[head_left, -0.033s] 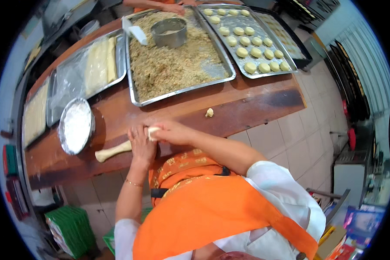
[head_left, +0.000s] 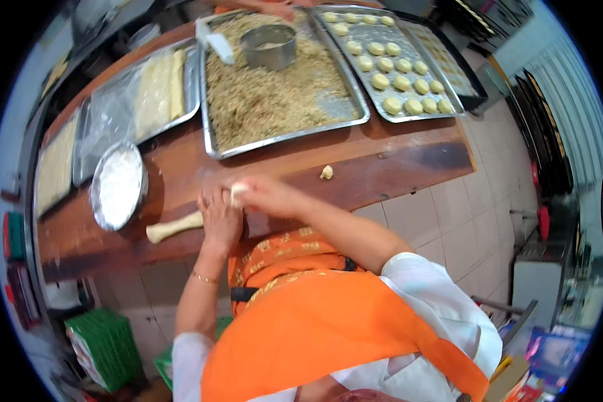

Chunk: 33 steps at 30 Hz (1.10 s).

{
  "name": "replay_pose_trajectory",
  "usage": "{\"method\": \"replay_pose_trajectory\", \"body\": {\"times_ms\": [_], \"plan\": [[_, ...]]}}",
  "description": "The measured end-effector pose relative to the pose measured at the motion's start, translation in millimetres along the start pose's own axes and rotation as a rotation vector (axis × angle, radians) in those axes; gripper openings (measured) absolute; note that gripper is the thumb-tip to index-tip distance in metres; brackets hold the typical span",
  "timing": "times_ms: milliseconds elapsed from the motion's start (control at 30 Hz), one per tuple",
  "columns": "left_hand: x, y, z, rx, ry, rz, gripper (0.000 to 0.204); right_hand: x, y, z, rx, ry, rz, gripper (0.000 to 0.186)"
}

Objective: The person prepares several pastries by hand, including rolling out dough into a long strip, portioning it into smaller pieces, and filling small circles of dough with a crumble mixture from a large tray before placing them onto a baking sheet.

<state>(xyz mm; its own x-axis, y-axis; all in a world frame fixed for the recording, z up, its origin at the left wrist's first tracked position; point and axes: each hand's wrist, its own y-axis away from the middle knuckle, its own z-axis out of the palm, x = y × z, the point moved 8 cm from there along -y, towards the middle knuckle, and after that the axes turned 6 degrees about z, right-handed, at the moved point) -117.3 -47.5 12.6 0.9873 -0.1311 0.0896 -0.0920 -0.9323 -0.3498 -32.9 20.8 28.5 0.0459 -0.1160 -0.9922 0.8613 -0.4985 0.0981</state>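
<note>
A pale dough rope [head_left: 172, 228] lies along the near edge of the wooden table. My left hand [head_left: 220, 216] is closed over its right part, palm down, and covers that stretch. Just to the right, my right hand [head_left: 266, 195] pinches the whitish end of the dough [head_left: 237, 193] between thumb and fingers. Whether that end is still joined to the rope is hidden by my left fingers. A small dough scrap [head_left: 326, 172] sits on the table to the right of my hands.
Beyond my hands stands a large tray of crumbly filling [head_left: 268, 100] with a metal ring [head_left: 269, 48] and a white scraper [head_left: 219, 47]. Round dough pieces fill a tray [head_left: 396, 112] at right. Left are a bowl of white flour [head_left: 119, 191] and a dough-sheet tray [head_left: 184, 87]. Another person's hand [head_left: 278, 10] shows at the far edge.
The view has shifted slightly. My right fingers have turned a little around the dough end, and my left hand stays on the rope.
</note>
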Motion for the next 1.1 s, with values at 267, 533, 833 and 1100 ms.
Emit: {"method": "replay_pose_trajectory", "body": {"times_ms": [267, 533, 833, 1100], "plan": [[28, -20, 4, 0.06, 1.121, -0.376, 0.052, -5, 35, -53, 0.125, 0.5, -0.093, 0.026], [37, -36, 15, -0.089, 0.755, -0.335, 0.024, -51, 91, -88, 0.495, 1.265, 0.007, 0.02], [25, -22, 8, 0.003, 0.886, -0.447, 0.022, -9, 109, -135, 0.683, 1.226, -0.008, 0.018], [31, -18, 9, -0.004, 0.637, -0.338, 0.015, -31, 75, -48, 0.471, 0.789, -0.469, 0.021]]}}
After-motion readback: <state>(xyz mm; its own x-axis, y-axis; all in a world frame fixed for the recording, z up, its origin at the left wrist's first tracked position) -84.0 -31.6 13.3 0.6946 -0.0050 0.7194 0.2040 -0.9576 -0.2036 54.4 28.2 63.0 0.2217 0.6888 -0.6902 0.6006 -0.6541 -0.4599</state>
